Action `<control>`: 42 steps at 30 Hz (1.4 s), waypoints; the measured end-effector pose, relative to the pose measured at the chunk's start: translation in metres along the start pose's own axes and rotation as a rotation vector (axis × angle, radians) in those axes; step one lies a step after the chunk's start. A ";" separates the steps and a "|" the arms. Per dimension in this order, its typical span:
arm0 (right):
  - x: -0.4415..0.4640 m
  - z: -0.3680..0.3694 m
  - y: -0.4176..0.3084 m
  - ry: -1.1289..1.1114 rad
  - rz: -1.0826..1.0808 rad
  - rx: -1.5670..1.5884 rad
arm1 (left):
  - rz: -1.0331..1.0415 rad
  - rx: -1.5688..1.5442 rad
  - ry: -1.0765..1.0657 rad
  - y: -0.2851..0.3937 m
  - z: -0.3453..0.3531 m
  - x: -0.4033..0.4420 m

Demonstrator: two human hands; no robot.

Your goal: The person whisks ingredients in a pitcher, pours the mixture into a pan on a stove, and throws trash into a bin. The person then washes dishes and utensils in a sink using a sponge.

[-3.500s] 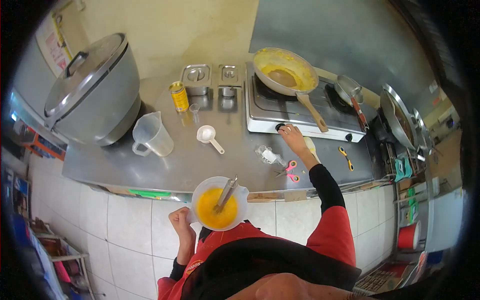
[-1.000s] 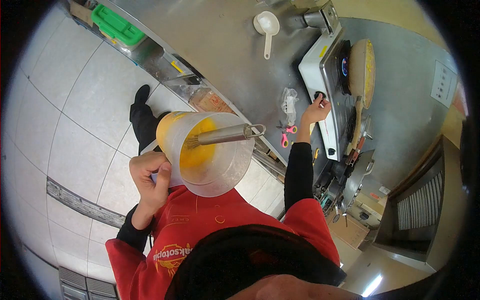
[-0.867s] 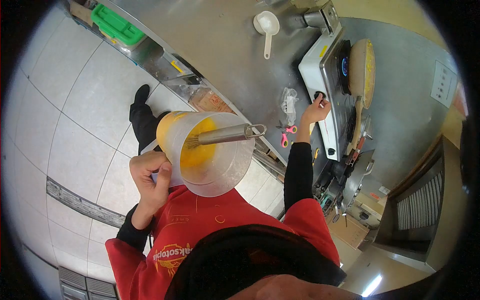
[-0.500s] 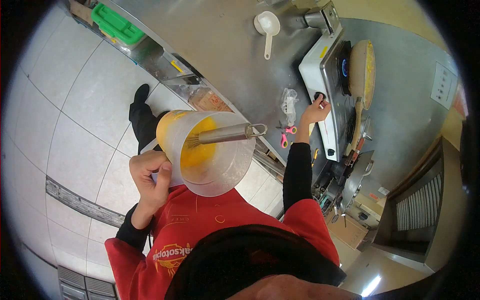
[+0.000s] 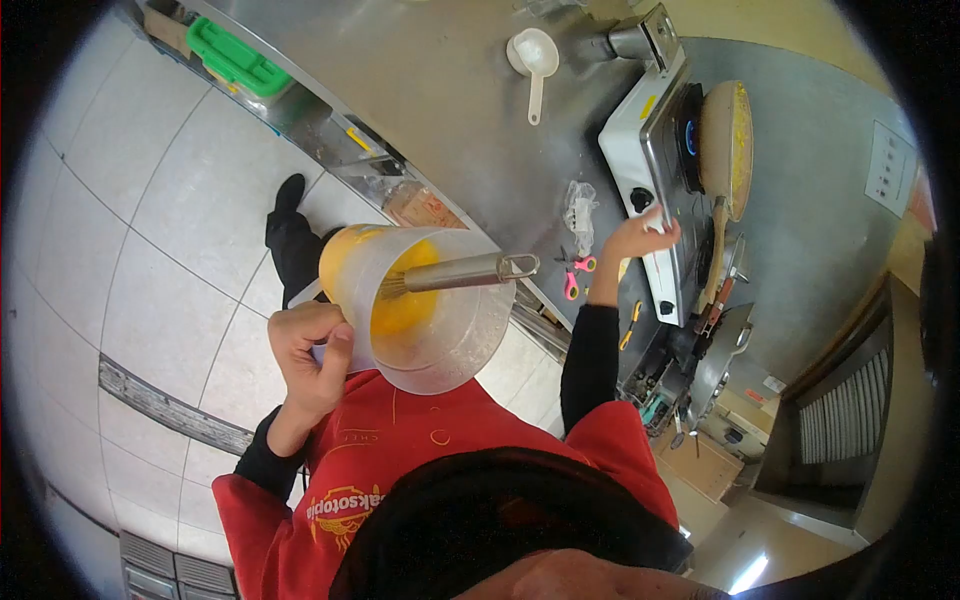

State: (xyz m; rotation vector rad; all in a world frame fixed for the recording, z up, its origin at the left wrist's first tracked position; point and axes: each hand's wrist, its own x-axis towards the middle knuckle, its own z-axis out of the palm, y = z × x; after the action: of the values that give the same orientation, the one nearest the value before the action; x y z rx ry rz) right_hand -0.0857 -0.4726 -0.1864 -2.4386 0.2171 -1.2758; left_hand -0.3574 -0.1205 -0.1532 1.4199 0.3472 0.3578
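Note:
My left hand (image 5: 310,355) is wrapped round the handle of a translucent plastic measuring jug (image 5: 445,345), tilted toward me. Beaten yellow egg (image 5: 405,310) lies inside it, and a metal whisk (image 5: 455,274) leans against the rim. My right hand (image 5: 643,237) is off the black stove knob (image 5: 641,200), in front of the white portable gas stove (image 5: 655,260), its fingers loosely apart and holding nothing. A blue flame burns at the burner (image 5: 691,138). On the stove sits a frying pan (image 5: 722,150) with yellow food in it and a wooden handle.
On the steel counter (image 5: 440,90) lie a white measuring scoop (image 5: 534,60), a clear plastic wrapper (image 5: 579,215), pink-handled scissors (image 5: 572,280) and a yellow cutter (image 5: 631,325). Several pans and utensils (image 5: 715,370) crowd the right. A green-lidded box (image 5: 238,55) sits below the counter.
My right hand has let go of the stove knob and moved slightly down and right. The jug and my left hand have shifted a little to the right in view.

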 end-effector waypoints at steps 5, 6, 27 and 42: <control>-0.021 -0.083 -0.130 -0.888 0.288 1.137 | 0.063 0.057 -0.087 0.025 0.015 0.012; -0.029 -0.101 -0.149 -1.128 0.262 1.253 | 0.037 0.050 -0.128 0.030 0.020 0.014; -0.084 -0.238 -0.231 -0.679 0.530 0.879 | 0.182 0.094 -0.731 0.049 0.075 0.064; -0.210 -0.209 -0.239 -0.444 0.690 0.505 | 0.045 0.123 -0.964 -0.043 0.026 0.061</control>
State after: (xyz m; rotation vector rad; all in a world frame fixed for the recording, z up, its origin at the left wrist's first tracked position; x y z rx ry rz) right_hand -0.3859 -0.2433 -0.1425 -1.8830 0.4878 -0.4105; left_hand -0.2897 -0.1214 -0.1944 1.5550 -0.4564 -0.3337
